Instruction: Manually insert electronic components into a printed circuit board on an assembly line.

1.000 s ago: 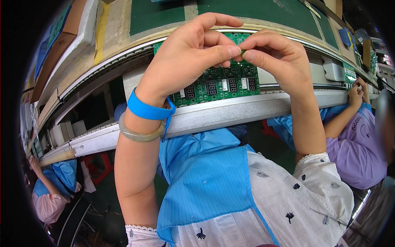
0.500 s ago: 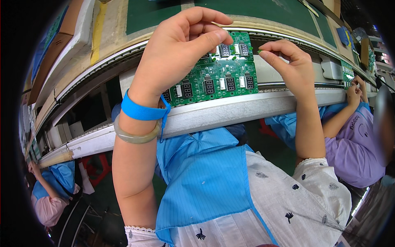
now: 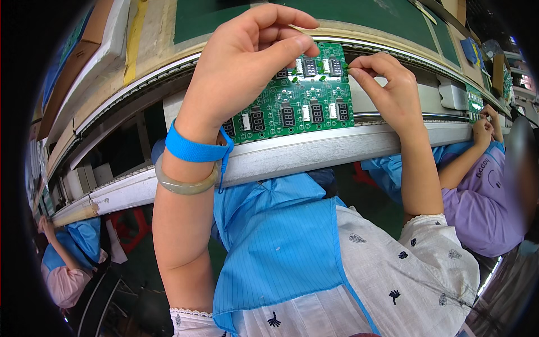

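Observation:
A green circuit board panel (image 3: 303, 121) with several dark digit displays and white connectors lies on the rail in front of me. My left hand (image 3: 247, 62) hovers over its left and far part, thumb against curled fingers and index finger stretched out. Whatever those fingers may hold is hidden. Small green parts (image 3: 321, 78) stand up from the far row of the board. At the board's far right corner, my right hand (image 3: 390, 87) is closed in a pinch on a small green part (image 3: 346, 67), close to the board edge.
A pale metal rail (image 3: 314, 145) runs across the near side of the line. Beyond the board is a bench with a green top (image 3: 348, 17). On the right, a co-worker's hands (image 3: 485, 126) are at another green board (image 3: 474, 101). Another person (image 3: 70, 255) sits far left.
My right hand has moved slightly left, bringing the pinched green part to the board's edge. The board has shifted a little to the right. My left hand stays nearly in place.

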The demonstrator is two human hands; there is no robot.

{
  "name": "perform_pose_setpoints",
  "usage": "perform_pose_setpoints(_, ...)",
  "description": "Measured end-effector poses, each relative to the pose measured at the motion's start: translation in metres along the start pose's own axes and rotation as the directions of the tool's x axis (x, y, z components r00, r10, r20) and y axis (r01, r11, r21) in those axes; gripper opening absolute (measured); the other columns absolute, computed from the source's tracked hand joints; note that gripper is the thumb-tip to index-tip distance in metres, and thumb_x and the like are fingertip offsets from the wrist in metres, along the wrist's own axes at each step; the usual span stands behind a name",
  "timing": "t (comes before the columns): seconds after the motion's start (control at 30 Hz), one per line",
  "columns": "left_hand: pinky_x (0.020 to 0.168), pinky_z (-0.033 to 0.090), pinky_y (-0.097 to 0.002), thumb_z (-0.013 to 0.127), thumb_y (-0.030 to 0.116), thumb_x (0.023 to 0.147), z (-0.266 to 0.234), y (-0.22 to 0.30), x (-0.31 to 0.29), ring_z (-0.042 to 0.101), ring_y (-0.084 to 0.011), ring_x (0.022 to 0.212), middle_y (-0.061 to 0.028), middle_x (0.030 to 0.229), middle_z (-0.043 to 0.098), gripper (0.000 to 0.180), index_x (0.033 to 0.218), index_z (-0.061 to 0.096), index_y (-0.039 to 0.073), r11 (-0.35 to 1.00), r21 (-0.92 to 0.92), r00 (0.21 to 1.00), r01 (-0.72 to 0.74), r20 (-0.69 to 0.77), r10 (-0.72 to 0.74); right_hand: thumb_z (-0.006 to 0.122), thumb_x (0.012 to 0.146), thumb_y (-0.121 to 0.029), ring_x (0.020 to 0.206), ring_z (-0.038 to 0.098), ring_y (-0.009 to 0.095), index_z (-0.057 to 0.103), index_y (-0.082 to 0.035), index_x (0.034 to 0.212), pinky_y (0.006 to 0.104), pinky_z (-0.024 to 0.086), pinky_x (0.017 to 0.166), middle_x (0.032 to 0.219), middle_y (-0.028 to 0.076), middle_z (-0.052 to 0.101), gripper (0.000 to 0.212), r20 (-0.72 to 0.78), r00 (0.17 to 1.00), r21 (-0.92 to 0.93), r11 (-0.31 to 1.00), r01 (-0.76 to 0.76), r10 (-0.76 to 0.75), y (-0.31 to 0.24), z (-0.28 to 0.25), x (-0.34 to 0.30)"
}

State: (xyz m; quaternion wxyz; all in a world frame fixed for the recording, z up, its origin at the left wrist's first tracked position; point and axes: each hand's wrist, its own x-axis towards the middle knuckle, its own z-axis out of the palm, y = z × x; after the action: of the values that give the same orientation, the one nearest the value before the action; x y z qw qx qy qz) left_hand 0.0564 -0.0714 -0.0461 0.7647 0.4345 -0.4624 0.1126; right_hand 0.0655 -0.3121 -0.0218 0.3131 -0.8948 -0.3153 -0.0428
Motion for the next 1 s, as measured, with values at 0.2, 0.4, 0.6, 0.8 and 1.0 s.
perform_pose_setpoints(0.2, 0.067, 0.045, -0.0159, 0.058, 0.004, 0.091, 0.037, 0.048, 0.022, 0.059, -0.0058, 0.079, -0.0073, 0.091, 0.066, 0.024, 0.113, 0.054, -0.004, 0.642, -0.033, 0.537, 0.766, -0.515, -0.668, 0.069, 0.080, -0.006, 0.075, 0.061, 0.017, 0.068, 0.001, 0.091, 0.0283, 0.049, 0.069, 0.082, 0.008, 0.064, 0.013, -0.002, 0.999, -0.060, 0.997, 0.043, -0.043, 0.003, -0.002, -0.002)
perform_pose_setpoints(0.4, 0.068, 0.046, -0.0158, 0.058, 0.004, 0.091, 0.035, 0.049, 0.020, 0.059, -0.0058, 0.079, -0.0073, 0.092, 0.065, 0.024, 0.113, 0.054, -0.004, 0.633, -0.028, 0.533, 0.774, -0.511, -0.675, 0.069, 0.080, -0.011, 0.078, 0.063, 0.022, 0.070, -0.002, 0.089, 0.0356, 0.050, 0.067, 0.083, 0.009, 0.066, 0.012, 0.000, 0.992, -0.117, 0.985, 0.128, -0.129, 0.001, -0.001, -0.002)
perform_pose_setpoints(0.6, 0.069, 0.047, -0.0173, 0.058, 0.004, 0.091, 0.037, 0.049, 0.023, 0.059, -0.0067, 0.079, -0.0061, 0.091, 0.065, 0.023, 0.112, 0.055, -0.003, 0.653, -0.018, 0.540, 0.758, -0.544, -0.642, 0.072, 0.080, -0.010, 0.076, 0.062, 0.012, 0.069, -0.001, 0.091, 0.0251, 0.049, 0.069, 0.083, 0.006, 0.067, 0.015, -0.096, 0.995, -0.036, 0.999, 0.012, -0.015, -0.011, -0.020, 0.030)
perform_pose_setpoints(0.8, 0.065, 0.043, -0.0163, 0.058, 0.006, 0.092, 0.024, 0.047, 0.017, 0.056, -0.0045, 0.073, -0.0026, 0.085, 0.064, 0.015, 0.105, 0.060, 0.000, 0.679, 0.095, 0.562, 0.728, -0.649, -0.512, 0.062, 0.081, -0.015, 0.075, 0.065, 0.033, 0.069, -0.001, 0.087, 0.0396, 0.050, 0.070, 0.079, 0.016, 0.067, 0.017, -0.065, 0.945, -0.085, 0.945, 0.315, -0.321, -0.048, -0.006, 0.126)
perform_pose_setpoints(1.0, 0.061, 0.039, -0.0156, 0.058, 0.007, 0.092, 0.012, 0.055, 0.008, 0.051, -0.0027, 0.067, -0.0002, 0.080, 0.063, 0.010, 0.100, 0.062, 0.002, 0.686, 0.242, 0.560, 0.686, -0.777, -0.286, 0.062, 0.076, -0.019, 0.079, 0.065, 0.035, 0.071, -0.003, 0.081, 0.0434, 0.052, 0.073, 0.081, 0.019, 0.067, 0.019, 0.220, 0.941, -0.443, 0.834, 0.331, -0.257, -0.077, 0.033, 0.168)
